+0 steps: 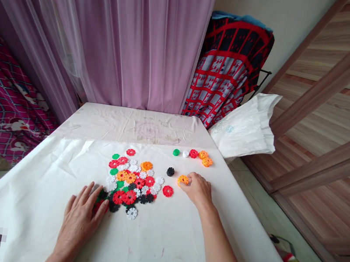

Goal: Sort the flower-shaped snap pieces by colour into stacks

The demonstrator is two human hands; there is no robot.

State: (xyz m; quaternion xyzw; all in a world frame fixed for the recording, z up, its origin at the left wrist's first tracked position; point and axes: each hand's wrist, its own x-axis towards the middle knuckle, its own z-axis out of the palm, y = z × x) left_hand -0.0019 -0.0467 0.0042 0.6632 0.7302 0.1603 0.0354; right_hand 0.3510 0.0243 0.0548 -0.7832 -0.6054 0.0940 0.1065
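Notched plastic discs in red, white, green, black and orange lie in a loose pile point(129, 197) on the white-covered table. My left hand point(80, 213) rests flat at the pile's left edge, fingers spread, touching the nearest discs. To the right, my right hand point(197, 190) pinches an orange disc point(182, 179) between thumb and fingers, close to the tabletop. A black disc stack point(170, 172) and a single red disc point(167, 191) lie just left of it. Farther back is a row with a green disc point(176, 152), a white one point(185, 154), a red one point(193, 153) and orange ones point(207, 161).
A crumpled white bag point(247, 127) stands off the table's right far corner. Behind the table hangs a purple curtain point(156, 39), with a red-checked cloth point(228, 64) beside it. Wooden wardrobe doors point(334, 129) are on the right.
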